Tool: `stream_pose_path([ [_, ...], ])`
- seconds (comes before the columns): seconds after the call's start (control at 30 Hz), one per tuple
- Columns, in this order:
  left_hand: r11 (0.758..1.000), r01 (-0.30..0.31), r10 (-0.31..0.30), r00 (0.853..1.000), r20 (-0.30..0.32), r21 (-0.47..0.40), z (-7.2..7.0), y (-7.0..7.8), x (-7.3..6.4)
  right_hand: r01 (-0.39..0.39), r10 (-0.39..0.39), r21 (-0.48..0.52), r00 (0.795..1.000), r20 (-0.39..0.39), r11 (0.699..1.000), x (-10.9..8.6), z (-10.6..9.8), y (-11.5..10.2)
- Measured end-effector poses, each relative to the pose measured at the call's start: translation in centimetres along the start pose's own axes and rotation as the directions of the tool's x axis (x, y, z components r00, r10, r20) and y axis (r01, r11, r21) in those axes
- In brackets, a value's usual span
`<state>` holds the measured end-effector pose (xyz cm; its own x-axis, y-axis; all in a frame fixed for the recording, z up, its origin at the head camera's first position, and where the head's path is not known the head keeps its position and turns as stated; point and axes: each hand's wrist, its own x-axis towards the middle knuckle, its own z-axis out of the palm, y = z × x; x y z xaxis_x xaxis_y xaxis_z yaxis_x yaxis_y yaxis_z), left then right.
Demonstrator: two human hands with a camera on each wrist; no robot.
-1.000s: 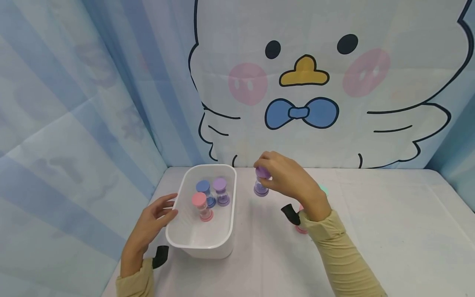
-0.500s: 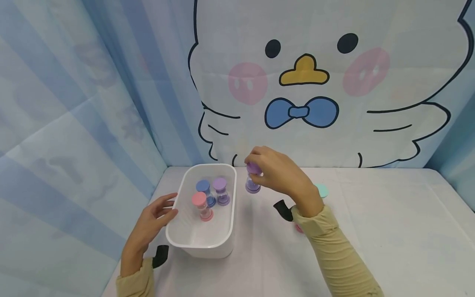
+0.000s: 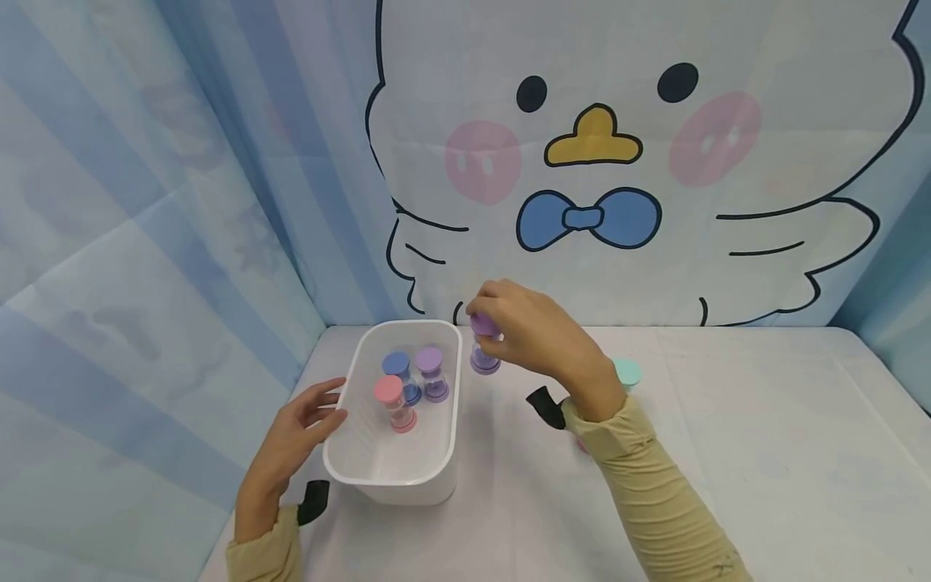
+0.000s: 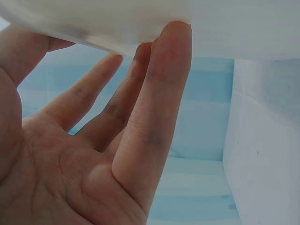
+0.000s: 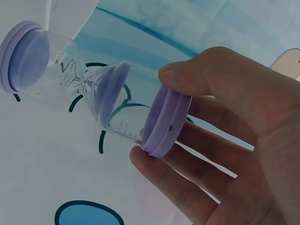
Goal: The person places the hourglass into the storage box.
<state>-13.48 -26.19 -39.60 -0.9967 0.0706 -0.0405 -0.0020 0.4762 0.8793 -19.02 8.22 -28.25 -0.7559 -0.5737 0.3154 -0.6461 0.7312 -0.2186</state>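
Observation:
My right hand [image 3: 541, 339] pinches a purple-capped hourglass [image 5: 112, 96] by its top cap, between thumb and fingers. It hangs upright just right of the white bin's rim, purple sand showing inside the clear glass. The fingertips of my left hand [image 3: 294, 436] touch the left side of the white bin [image 3: 429, 493]; in the left wrist view the fingers are stretched against its wall. Inside the bin stand a blue hourglass [image 3: 397, 365], a purple hourglass [image 3: 431, 361] and a pink hourglass [image 3: 393, 394], close together.
Behind the right forearm shows the teal cap [image 3: 628, 372] of another hourglass. A sliver of something pink [image 3: 581, 445] peeks out beside the right cuff, mostly hidden. A printed curtain [image 3: 582, 275] rises at the table's back edge, and the white table [image 3: 771, 453] extends right.
My right hand has carried the purple hourglass left and slightly up, closer to the bin. More of the teal cap shows, less of the pink thing. The left hand stays at the bin.

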Motion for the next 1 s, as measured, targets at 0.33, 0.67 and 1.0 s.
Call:
stream_pose_path([
  [0.33,1.0,-0.025,0.025,1.0,0.012,-0.01,0.0,-0.1,0.1,0.039,-0.039,-0.003,0.999,-0.007,0.999,0.9,-0.3,-1.0],
  [0.67,1.0,0.016,-0.015,1.0,0.014,-0.025,-0.1,0.0,0.3,0.074,-0.074,-0.011,0.997,0.006,0.997,1.8,0.0,-1.8],
  [1.0,0.999,0.026,-0.026,1.0,0.016,-0.018,-0.2,-0.1,0.2,0.109,-0.109,-0.006,0.994,0.016,0.994,3.0,0.8,-2.4],
])
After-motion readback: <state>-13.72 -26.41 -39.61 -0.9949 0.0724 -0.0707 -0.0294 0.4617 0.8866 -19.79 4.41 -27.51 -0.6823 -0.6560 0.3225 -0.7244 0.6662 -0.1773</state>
